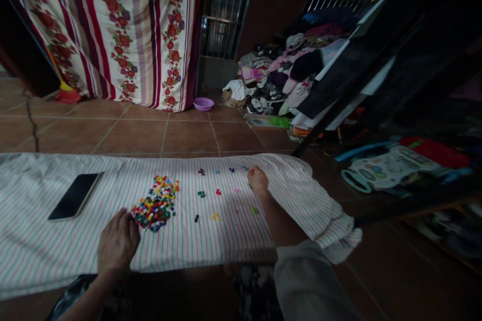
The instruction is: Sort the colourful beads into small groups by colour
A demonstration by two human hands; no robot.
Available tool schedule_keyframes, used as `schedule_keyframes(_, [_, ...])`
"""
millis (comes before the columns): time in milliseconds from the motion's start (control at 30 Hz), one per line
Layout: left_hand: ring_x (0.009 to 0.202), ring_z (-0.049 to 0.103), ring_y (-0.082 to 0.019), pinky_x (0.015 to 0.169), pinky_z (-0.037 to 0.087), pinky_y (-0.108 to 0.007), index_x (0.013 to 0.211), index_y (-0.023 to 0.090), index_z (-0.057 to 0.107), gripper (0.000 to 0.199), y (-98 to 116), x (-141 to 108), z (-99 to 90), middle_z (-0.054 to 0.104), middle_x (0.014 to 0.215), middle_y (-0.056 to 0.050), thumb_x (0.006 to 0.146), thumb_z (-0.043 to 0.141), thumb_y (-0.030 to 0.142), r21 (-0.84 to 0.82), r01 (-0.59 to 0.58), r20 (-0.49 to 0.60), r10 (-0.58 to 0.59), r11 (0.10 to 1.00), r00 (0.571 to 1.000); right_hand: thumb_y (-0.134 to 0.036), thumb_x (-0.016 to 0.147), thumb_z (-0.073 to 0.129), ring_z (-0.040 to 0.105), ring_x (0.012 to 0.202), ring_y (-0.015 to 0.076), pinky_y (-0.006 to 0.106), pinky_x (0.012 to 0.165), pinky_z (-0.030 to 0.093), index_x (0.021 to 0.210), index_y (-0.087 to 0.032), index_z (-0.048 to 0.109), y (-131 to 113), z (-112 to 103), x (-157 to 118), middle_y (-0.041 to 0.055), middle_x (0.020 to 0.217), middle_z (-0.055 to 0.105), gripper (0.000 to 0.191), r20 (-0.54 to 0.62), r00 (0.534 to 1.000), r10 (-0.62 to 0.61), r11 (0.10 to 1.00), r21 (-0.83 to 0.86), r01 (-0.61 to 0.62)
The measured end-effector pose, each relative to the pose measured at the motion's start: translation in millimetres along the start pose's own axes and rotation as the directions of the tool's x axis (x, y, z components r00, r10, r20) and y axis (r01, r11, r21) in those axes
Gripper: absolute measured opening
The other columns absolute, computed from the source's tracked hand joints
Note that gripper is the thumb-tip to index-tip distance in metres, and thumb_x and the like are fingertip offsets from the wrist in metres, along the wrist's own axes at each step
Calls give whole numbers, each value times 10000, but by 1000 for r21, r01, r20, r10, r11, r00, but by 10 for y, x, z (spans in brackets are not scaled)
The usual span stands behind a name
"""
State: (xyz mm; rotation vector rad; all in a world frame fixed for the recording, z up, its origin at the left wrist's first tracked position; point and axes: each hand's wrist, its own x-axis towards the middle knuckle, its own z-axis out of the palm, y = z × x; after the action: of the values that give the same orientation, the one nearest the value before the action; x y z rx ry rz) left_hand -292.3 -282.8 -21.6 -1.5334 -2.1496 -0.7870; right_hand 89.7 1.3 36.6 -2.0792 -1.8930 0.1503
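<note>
So, the bead pile (pixel 157 204) lies between the half-curled left hand (pixel 118 238) and bunched right hand (pixel 258 179), grips unclear.

Striped cloth, matt and softly creased, covers the desk (pixel 181 251); the beads (pixel 156 205) look like smooth plastic. At ten o'clock, the phone (pixel 75 196) has a smooth dark face. The purple basin (pixel 204 104) looks plastic.

The right hand's (pixel 258 179) fingertips, near the worktop's (pixel 113 248) far right corner, are too blurred to show any grip — the left hand's (pixel 118 241) are partly hidden. Single beads in the mixed pile (pixel 156 204) blur together; the left edge cuts off the worktop.
</note>
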Motion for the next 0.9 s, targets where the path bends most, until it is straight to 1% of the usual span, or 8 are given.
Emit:
schedule_keyframes(167, [1082,562,-292,882,456,-457,1061,219,530,288,-33,-16,29,616,1079,-132,810,422,310,-61,10,24,-8,998,1000,-155,890,468,654,851,170,231,709,421,968,-189,683,7,86,126,83,884,704,231,44,999,7,997,-81,-3])
schedule_keyframes(333, [1094,556,-298,865,459,-453,1044,216,530,275,-71,-35,51,611,1100,-138,805,431,306,-52,7,41,-4,999,999,-148,888,480,645,875,170,233,720,422,957,-193,691,33,178,179,81,927,705,227,54,998,-44,992,-116,50])
schedule_keyframes(467, [1105,552,-304,871,459,-459,1050,209,534,277,-75,-33,44,611,1119,-145,805,438,295,-16,-16,53,17,1000,998,-119,871,486,637,907,165,228,752,424,974,-203,700,68,204,188,66,981,704,251,33,996,-88,993,-77,91])
schedule_keyframes(600, [1075,572,-293,840,470,-436,1013,191,535,238,-58,-11,23,618,1126,-155,845,401,292,42,-64,39,62,997,997,-117,886,457,636,918,161,225,778,430,1001,-203,702,100,179,195,57,994,705,284,18,997,-79,996,-38,79])
schedule_keyframes(667, [1049,585,-286,821,475,-424,1018,182,531,239,-51,-4,16,612,1149,-161,859,395,299,55,-61,22,60,997,998,-117,888,450,636,919,159,224,786,432,1007,-196,702,111,153,197,57,989,706,290,4,997,-77,997,-17,77])
schedule_keyframes(767, [1074,577,-287,845,470,-431,1045,183,526,248,-48,-5,15,612,1142,-154,857,406,291,46,-53,31,52,998,998,-110,876,451,635,915,163,228,794,435,988,-181,707,116,115,183,65,988,707,288,-27,996,-90,996,21,91])
schedule_keyframes(900, [1083,571,-284,870,465,-430,1062,167,522,256,-31,-7,8,606,1153,-155,857,422,284,64,-38,43,35,997,998,-96,842,449,633,899,175,243,798,442,947,-171,713,74,110,103,73,966,707,293,-84,986,-147,984,88,154])
